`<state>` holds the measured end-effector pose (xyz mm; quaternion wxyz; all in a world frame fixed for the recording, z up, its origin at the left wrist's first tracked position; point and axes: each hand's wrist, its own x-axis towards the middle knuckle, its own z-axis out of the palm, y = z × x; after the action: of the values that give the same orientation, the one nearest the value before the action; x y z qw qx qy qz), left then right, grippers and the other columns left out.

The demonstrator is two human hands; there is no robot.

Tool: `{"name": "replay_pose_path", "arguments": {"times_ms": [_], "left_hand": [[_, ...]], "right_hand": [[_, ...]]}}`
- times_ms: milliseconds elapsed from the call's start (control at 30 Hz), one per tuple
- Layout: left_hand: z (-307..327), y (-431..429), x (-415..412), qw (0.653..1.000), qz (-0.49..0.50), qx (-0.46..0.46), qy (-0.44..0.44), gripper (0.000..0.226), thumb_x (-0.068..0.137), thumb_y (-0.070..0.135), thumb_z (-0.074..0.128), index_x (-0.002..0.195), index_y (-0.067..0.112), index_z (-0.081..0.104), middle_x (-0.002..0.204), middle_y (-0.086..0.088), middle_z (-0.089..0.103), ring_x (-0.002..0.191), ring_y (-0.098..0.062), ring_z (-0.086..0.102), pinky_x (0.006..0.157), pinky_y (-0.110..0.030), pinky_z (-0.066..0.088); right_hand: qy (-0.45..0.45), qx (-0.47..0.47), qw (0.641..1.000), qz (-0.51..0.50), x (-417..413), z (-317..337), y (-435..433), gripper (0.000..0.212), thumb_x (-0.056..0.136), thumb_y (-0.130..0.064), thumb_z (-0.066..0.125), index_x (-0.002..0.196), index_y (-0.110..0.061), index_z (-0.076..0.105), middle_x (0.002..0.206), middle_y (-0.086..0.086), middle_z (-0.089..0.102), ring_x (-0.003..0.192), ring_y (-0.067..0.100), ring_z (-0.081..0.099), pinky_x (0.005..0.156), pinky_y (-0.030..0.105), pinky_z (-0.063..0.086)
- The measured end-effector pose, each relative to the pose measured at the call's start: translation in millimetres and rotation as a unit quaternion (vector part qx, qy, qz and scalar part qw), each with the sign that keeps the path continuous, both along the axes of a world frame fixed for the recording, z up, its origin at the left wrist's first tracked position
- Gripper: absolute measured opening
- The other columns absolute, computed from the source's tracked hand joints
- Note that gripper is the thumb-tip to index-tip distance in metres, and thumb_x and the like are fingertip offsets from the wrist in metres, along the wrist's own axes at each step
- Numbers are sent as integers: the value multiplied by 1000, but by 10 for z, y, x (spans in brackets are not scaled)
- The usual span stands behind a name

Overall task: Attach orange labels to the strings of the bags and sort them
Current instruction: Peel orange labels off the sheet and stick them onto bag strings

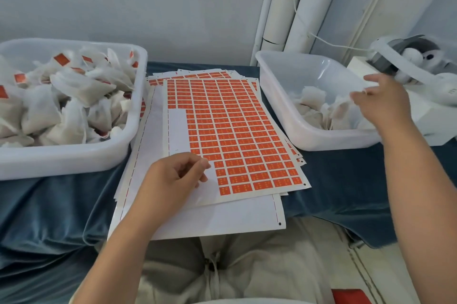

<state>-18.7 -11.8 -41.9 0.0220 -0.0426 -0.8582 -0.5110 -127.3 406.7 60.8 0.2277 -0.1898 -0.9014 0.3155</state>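
A sheet of orange labels lies on a stack of backing sheets in the middle of the blue cloth. My left hand rests on the sheet's bare lower-left part, fingers loosely curled beside the nearest labels, holding nothing I can see. My right hand hovers over the right white bin, fingers spread and empty, above several unlabelled white bags. The left white bin is piled with white bags carrying orange labels.
The blue velvet cloth covers the work surface. White pipes stand at the back. A white device and a plush toy sit at the far right behind the bin. My lap in light trousers is at the bottom.
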Motion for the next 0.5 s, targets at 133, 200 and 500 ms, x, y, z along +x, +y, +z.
{"name": "replay_pose_path", "arguments": {"times_ms": [133, 200, 500], "left_hand": [[37, 10, 27, 1000, 3, 0, 0, 20, 96, 49, 60, 94, 35, 75, 82, 27, 73, 82, 1, 71, 71, -15, 49], [63, 28, 50, 1000, 0, 7, 8, 27, 91, 56, 56, 94, 37, 74, 84, 29, 73, 83, 1, 71, 72, -15, 50], [218, 268, 250, 991, -52, 115, 39, 60, 88, 69, 59, 140, 37, 59, 127, 26, 68, 118, 6, 64, 95, -11, 53]], "right_hand": [[59, -26, 995, 78, 203, 259, -271, 46, 92, -35, 63, 136, -47, 55, 112, -21, 68, 98, 6, 67, 90, 37, 51], [89, -65, 987, 118, 337, 353, -488, 44, 90, -34, 60, 127, -58, 58, 108, -23, 63, 93, 1, 69, 92, 41, 57], [-52, -19, 914, 401, 1035, 99, -1561, 45, 99, -49, 60, 135, -69, 42, 114, -32, 70, 99, -7, 70, 73, 22, 57]]}}
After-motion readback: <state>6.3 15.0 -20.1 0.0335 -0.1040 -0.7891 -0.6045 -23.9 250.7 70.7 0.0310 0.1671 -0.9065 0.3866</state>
